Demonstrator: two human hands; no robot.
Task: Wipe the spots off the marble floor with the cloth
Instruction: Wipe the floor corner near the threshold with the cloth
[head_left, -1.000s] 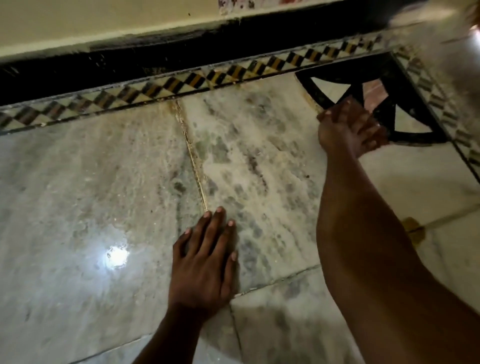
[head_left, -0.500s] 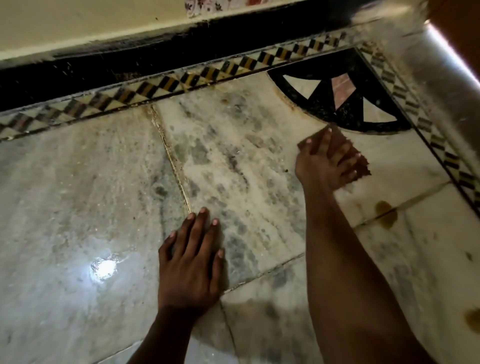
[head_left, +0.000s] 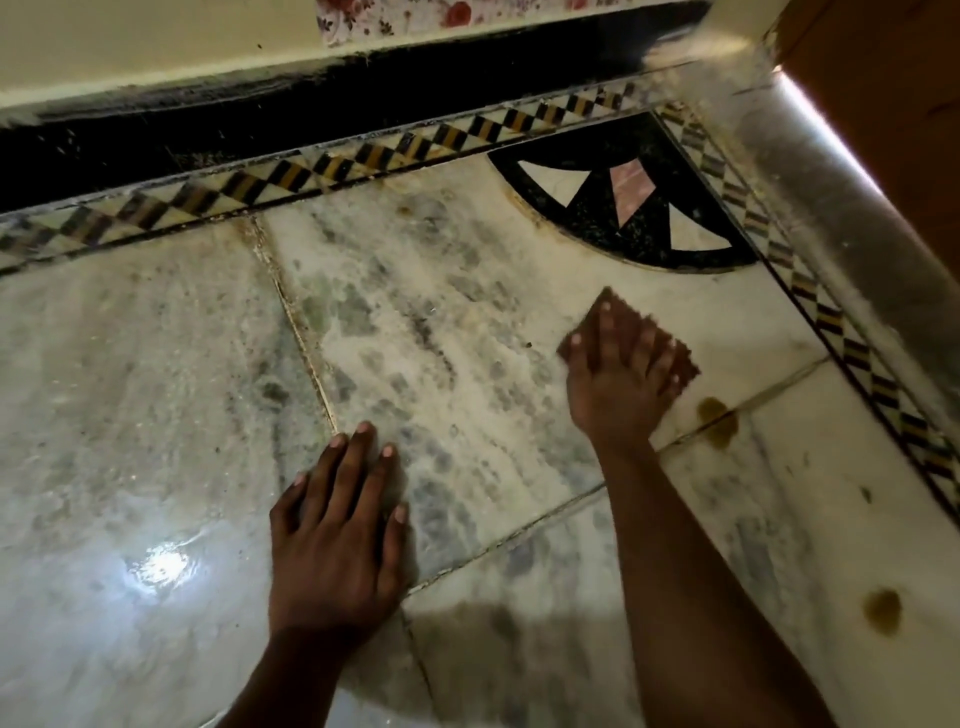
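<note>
My right hand (head_left: 621, 382) lies flat with fingers spread on a small reddish-brown cloth (head_left: 680, 358), pressing it against the grey-veined marble floor (head_left: 441, 322). The cloth peeks out past my fingertips. Just right of that hand, a brown spot (head_left: 719, 421) sits across a tile joint. A second brown spot (head_left: 883, 610) lies further toward me at the right. My left hand (head_left: 337, 525) rests palm down on the floor with its fingers apart, holding nothing, at the crossing of two tile joints.
A black fan-shaped inlay (head_left: 623, 208) with white and pink triangles fills the far right corner. A checkered border strip (head_left: 337, 166) runs along the black skirting and wall. A raised marble ledge (head_left: 841, 228) bounds the right side. A light glare (head_left: 158, 566) shines at the left.
My right hand has slid the cloth toward me, off the black inlay and onto the plain marble near the brown spot. My left hand has stayed planted.
</note>
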